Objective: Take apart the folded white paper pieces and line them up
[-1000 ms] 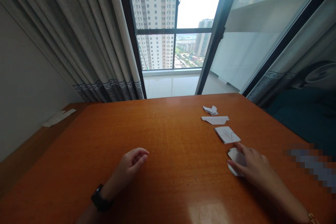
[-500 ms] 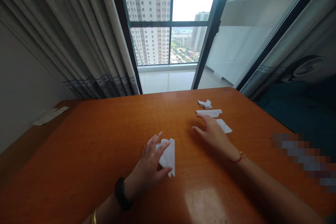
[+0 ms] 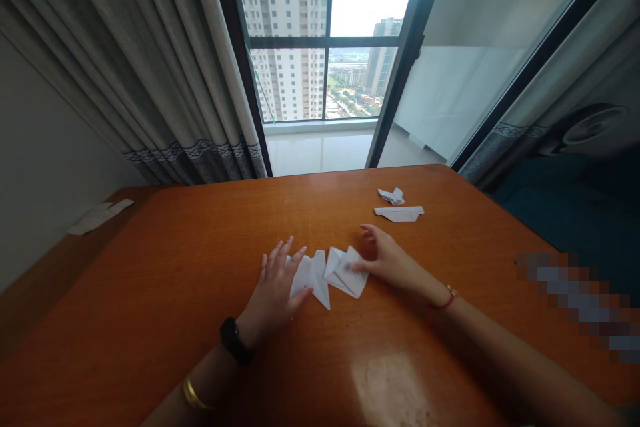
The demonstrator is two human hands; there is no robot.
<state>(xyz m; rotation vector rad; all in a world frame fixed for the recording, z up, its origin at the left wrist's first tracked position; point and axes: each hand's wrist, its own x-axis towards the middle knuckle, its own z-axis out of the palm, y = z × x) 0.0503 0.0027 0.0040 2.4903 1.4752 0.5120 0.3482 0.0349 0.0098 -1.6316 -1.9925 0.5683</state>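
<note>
On the tabletop in the middle, my left hand [image 3: 274, 282] lies with fingers spread over a piece of folded white paper [image 3: 317, 278], covering its left part. Just to the right is a second folded paper [image 3: 344, 273] with crossing flaps, tilted and close beside the first. My right hand [image 3: 393, 259] is at its right side, the thumb over the paper and the other fingers raised apart from the thumb. No grip on the paper shows. Beyond this hand lie a long folded paper strip [image 3: 400, 214] and a small folded paper piece [image 3: 391, 197].
The brown wooden table [image 3: 225, 227] reaches to a glass door and window. A pale flat sheet [image 3: 100, 217] lies at the far left by the wall. Grey curtains [image 3: 165, 80] hang at the left, and a fan [image 3: 593, 125] stands at the right.
The paper with crossing flaps has come from the right side to beside the first paper. My right hand has moved slightly nearer. The paper under my left hand has shifted left and turned.
</note>
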